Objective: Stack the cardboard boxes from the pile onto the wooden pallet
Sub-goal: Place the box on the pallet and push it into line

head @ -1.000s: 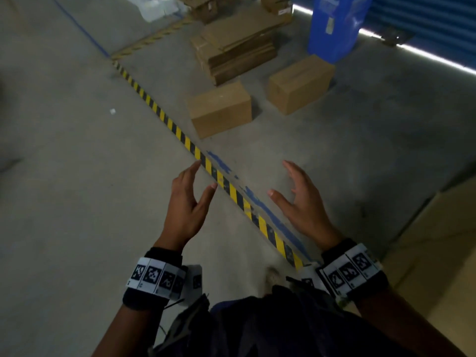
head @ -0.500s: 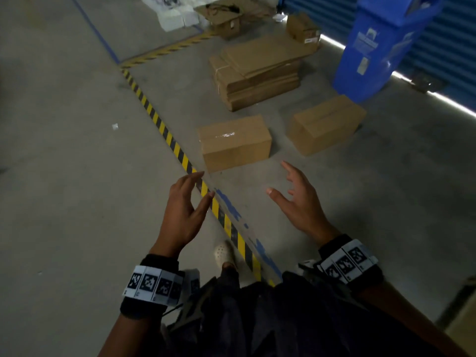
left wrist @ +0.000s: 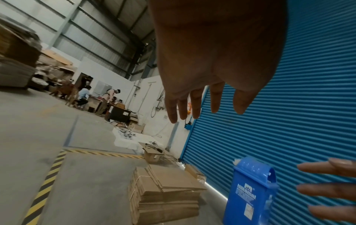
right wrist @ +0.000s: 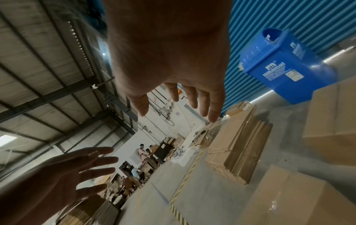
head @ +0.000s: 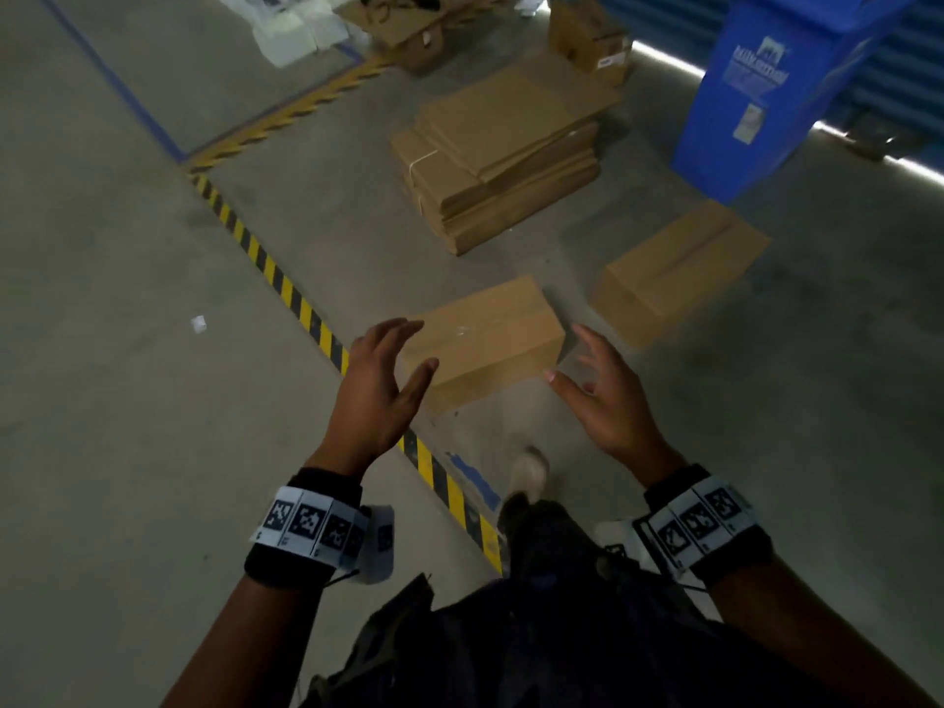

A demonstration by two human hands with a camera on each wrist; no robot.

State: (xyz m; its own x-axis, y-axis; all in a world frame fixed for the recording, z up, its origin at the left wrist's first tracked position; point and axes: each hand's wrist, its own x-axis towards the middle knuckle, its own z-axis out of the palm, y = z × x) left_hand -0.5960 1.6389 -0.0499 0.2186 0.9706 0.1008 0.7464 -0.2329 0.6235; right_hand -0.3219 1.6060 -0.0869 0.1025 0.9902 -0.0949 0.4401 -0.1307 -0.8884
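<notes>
My wristbands (head: 311, 528) are black, with white tags printed in black square patterns. The closed box (head: 485, 339) ahead of them is plain brown. Left of that box runs yellow-and-black striped tape (head: 286, 288) on grey concrete floor (head: 102, 401). Beyond the box stands a blue bin (head: 756, 89) with white lettering, against a blue ribbed shutter (left wrist: 289, 121).

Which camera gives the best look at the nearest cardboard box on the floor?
The head view: the nearest box shows whole, top and front, between both open hands. The right wrist view catches only its corner at the bottom right; the left wrist view misses it.
</notes>
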